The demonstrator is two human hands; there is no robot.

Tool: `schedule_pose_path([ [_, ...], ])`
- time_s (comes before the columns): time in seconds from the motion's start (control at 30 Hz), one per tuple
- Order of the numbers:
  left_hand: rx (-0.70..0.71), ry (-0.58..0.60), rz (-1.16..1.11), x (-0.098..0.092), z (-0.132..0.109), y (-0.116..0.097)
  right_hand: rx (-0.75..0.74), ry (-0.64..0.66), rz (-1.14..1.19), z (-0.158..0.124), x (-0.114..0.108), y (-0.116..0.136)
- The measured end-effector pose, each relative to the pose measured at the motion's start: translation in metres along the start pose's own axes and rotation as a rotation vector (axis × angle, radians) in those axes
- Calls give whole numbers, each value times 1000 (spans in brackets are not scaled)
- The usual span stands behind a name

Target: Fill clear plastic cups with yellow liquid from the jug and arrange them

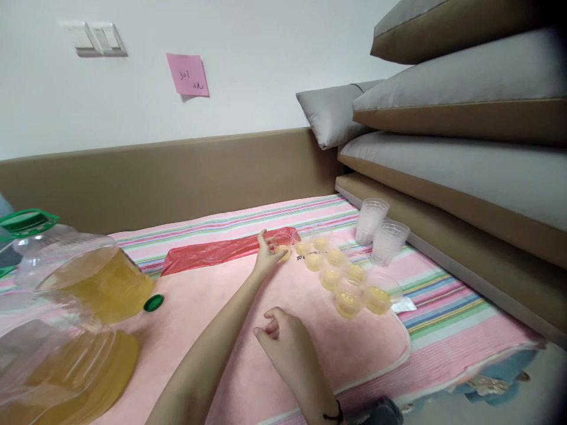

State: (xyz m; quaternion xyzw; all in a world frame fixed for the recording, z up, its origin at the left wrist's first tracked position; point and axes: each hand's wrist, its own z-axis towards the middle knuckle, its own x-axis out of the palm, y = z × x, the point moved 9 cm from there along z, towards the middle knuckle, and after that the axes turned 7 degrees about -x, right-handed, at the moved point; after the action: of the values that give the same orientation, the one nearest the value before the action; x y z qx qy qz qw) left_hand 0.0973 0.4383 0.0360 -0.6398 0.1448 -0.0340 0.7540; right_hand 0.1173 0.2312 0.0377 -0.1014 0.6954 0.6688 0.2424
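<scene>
My left hand (267,255) reaches forward over the pink mat (199,330), its fingers closed round a small clear cup of yellow liquid (282,244). That cup stands at the left end of a cluster of several similar filled cups (348,289). My right hand (283,339) hovers nearer to me above the mat, fingers loosely curled with nothing in them; a black band sits on its wrist. Two stacks of empty clear cups (371,219) (388,241) stand just right of the filled ones.
Two large clear jugs of yellow liquid (88,283) (66,366) lie at the left, a loose green cap (153,303) beside them. A red plastic bag (221,251) lies on the striped cloth (443,319). Stacked grey-and-tan cushions (465,159) fill the right; a padded wall panel (177,177) runs behind.
</scene>
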Motion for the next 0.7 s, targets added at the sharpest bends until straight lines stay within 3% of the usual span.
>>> schedule_pose_path([
  [0.7,46,-37,32,-6,2,13,-14,14,2,0,2,2],
])
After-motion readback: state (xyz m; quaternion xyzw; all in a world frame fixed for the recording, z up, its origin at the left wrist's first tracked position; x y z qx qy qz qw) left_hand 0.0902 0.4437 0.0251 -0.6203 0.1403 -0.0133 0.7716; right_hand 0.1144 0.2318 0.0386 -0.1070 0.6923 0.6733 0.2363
